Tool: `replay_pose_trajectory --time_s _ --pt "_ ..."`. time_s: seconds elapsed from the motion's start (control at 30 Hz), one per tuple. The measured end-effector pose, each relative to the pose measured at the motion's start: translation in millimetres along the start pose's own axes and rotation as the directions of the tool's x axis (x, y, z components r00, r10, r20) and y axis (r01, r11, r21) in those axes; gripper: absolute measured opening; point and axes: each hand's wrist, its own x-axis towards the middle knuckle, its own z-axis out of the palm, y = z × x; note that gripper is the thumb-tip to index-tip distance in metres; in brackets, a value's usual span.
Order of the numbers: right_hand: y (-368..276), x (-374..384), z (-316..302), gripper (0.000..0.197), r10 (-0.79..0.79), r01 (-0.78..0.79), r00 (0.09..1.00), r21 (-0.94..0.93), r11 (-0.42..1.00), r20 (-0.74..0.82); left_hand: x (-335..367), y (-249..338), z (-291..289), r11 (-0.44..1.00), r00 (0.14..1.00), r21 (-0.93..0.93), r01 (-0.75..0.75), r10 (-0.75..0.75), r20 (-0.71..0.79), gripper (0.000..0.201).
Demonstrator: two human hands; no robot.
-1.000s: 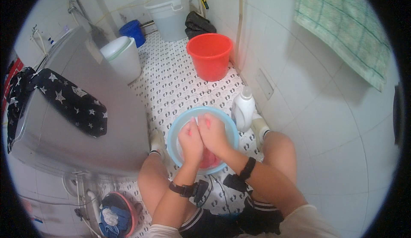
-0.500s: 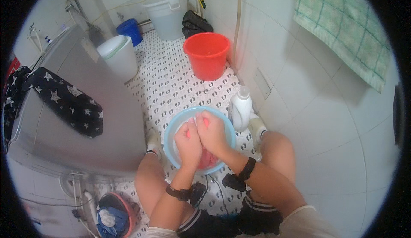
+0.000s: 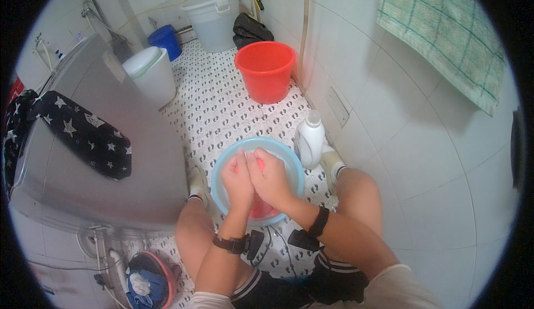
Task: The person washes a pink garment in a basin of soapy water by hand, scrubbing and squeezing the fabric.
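Over a light blue basin (image 3: 217,170) on the floor between my feet, both my hands are closed on wet red-pink cloth (image 3: 260,209). My left hand (image 3: 237,181) is curled round one part of it, and bits of red show at the fingers. Pressed against it, my right hand (image 3: 270,180) grips another part of the same cloth. The rest hangs below my wrists into the basin, partly hidden by my hands. A white bottle (image 3: 310,145) with a handle stands upright just right of the basin.
A red bucket (image 3: 266,81) stands beyond the basin. Farther back are a white lidded bin (image 3: 151,81), a blue bucket (image 3: 166,43) and a large pale tub (image 3: 210,28). A grey appliance (image 3: 150,142) rises at left. Clothes fill a pink basket (image 3: 173,278) at lower left.
My hands have drawn together over the basin, fists turning against each other with the cloth still in them. The whole view has shifted slightly.
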Motion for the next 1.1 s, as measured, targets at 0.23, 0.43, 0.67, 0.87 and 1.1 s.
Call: replay_pose_trajectory --time_s 0.23,0.43,0.67,0.87,1.1 --pt "8.2 3.7 6.6 0.028 0.042 -0.042 0.999 0.004 0.999 -0.025 4.8 -14.1 -9.3 0.998 1.000 0.059 -0.021 0.021 0.008 0.044" --pt "27.1 16.9 3.2 0.029 0.112 -0.114 0.993 -0.054 0.992 -0.043 -3.9 -7.9 8.2 0.999 1.000 0.053 -0.013 0.014 -0.027 0.045" --pt "18.8 20.0 -1.6 0.031 -0.006 0.003 0.998 -0.048 0.999 -0.062 -4.4 3.5 12.7 0.995 0.997 -0.072 0.073 -0.072 0.020 0.045" --pt "-16.3 11.9 -5.4 0.033 -0.058 0.058 0.998 -0.037 0.998 -0.004 15.8 15.5 -1.3 0.998 1.000 0.067 0.007 -0.008 0.013 0.046" --pt "-26.7 27.7 -8.7 0.031 0.074 -0.072 0.986 0.022 0.997 -0.147 14.8 35.7 18.8 1.000 0.999 0.007 0.025 -0.025 -0.031 0.049"
